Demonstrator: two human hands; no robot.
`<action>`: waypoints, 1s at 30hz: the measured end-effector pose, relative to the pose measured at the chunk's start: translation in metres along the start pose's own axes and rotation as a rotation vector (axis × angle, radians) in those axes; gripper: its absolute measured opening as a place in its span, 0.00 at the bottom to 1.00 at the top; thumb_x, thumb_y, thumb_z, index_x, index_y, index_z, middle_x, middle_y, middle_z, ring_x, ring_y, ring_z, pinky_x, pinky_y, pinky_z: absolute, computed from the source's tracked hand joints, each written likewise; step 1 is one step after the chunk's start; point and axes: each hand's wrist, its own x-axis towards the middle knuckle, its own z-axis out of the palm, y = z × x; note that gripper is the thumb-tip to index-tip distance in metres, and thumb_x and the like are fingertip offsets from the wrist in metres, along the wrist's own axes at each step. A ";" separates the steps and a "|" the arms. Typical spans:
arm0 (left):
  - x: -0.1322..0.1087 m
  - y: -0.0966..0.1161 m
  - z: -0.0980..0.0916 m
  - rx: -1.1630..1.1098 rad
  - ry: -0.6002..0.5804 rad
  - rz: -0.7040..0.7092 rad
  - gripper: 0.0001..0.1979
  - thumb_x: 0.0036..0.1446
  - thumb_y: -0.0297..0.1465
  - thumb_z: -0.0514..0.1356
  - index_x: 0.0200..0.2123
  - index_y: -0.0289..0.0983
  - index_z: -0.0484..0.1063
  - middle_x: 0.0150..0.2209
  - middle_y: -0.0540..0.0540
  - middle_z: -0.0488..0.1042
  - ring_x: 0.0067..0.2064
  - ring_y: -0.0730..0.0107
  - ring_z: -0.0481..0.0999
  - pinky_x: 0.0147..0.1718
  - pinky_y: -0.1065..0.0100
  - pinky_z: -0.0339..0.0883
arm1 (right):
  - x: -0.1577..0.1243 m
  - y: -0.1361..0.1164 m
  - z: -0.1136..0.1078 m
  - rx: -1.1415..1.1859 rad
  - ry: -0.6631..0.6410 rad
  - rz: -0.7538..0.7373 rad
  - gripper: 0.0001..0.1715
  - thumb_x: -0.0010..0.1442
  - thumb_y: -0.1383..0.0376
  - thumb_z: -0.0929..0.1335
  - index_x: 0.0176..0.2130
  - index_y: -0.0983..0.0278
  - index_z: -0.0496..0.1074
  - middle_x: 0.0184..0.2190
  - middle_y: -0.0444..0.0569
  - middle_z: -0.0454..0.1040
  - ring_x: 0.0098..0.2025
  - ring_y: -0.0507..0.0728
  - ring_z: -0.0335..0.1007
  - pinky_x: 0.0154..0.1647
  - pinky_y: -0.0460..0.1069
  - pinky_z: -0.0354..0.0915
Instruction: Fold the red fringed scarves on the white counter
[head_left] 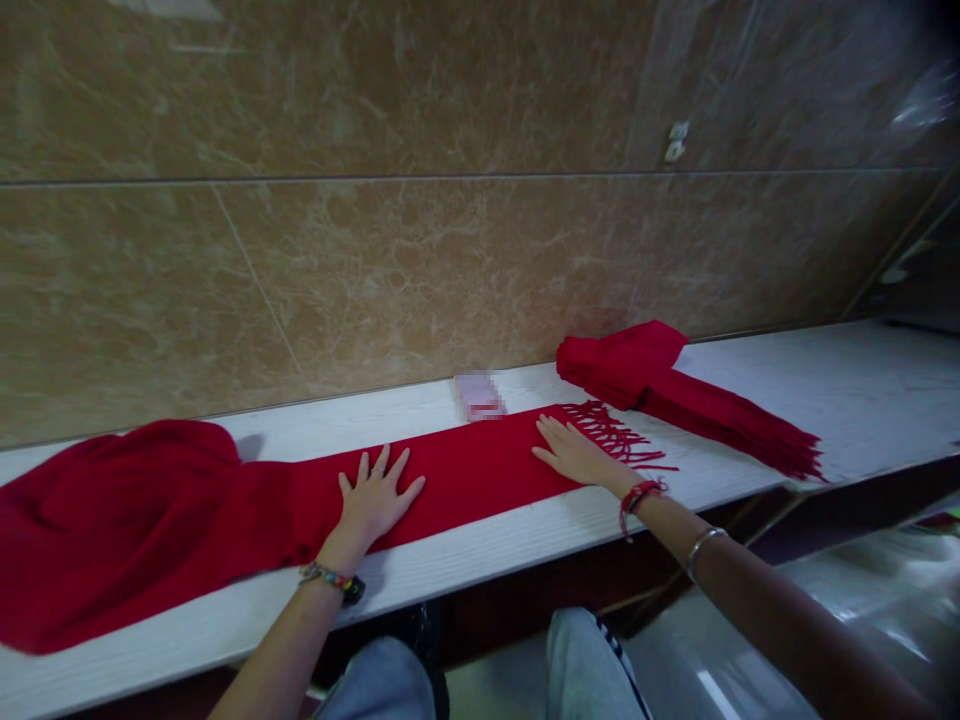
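A long red scarf [472,465] lies flat along a white wooden ledge [787,390], its fringed end [619,435] to the right. My left hand [375,500] rests flat on the scarf's middle, fingers spread. My right hand [574,450] presses flat on the scarf beside the fringe, fingers stretched out. The scarf's left part [120,520] is bunched in a loose heap. A second red scarf [675,390], folded, with its own fringe, lies farther right on the ledge.
A small pink-and-white pack [478,395] sits on the ledge against the marble wall [420,250]. My knees in grey trousers [585,660] are below the ledge's front edge. A glossy floor shows at the lower right.
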 end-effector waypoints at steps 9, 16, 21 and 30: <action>0.001 -0.001 0.004 0.001 0.036 0.008 0.32 0.53 0.52 0.40 0.59 0.46 0.48 0.62 0.44 0.45 0.61 0.42 0.41 0.50 0.35 0.39 | -0.008 -0.043 -0.015 0.052 0.174 -0.153 0.34 0.62 0.54 0.50 0.58 0.74 0.51 0.60 0.61 0.48 0.62 0.61 0.37 0.58 0.60 0.45; -0.001 0.002 0.001 0.019 0.014 -0.013 0.31 0.54 0.51 0.40 0.59 0.47 0.47 0.62 0.45 0.43 0.61 0.43 0.40 0.50 0.36 0.39 | -0.014 -0.078 -0.008 0.056 0.019 -0.274 0.32 0.62 0.54 0.52 0.59 0.70 0.50 0.60 0.57 0.49 0.61 0.60 0.42 0.57 0.61 0.45; 0.006 0.000 -0.009 0.037 -0.088 -0.005 0.33 0.53 0.52 0.40 0.60 0.46 0.45 0.62 0.43 0.42 0.61 0.42 0.39 0.50 0.36 0.37 | -0.029 -0.002 -0.008 -0.039 0.004 -0.050 0.30 0.61 0.59 0.54 0.57 0.73 0.53 0.58 0.60 0.51 0.60 0.61 0.45 0.55 0.60 0.50; 0.072 -0.013 -0.041 -0.023 -0.165 0.410 0.25 0.51 0.36 0.52 0.54 0.36 0.60 0.55 0.39 0.61 0.55 0.60 0.59 0.52 0.62 0.52 | -0.032 -0.097 -0.039 0.110 0.196 -0.273 0.16 0.58 0.65 0.62 0.46 0.67 0.67 0.44 0.53 0.70 0.47 0.57 0.63 0.48 0.52 0.59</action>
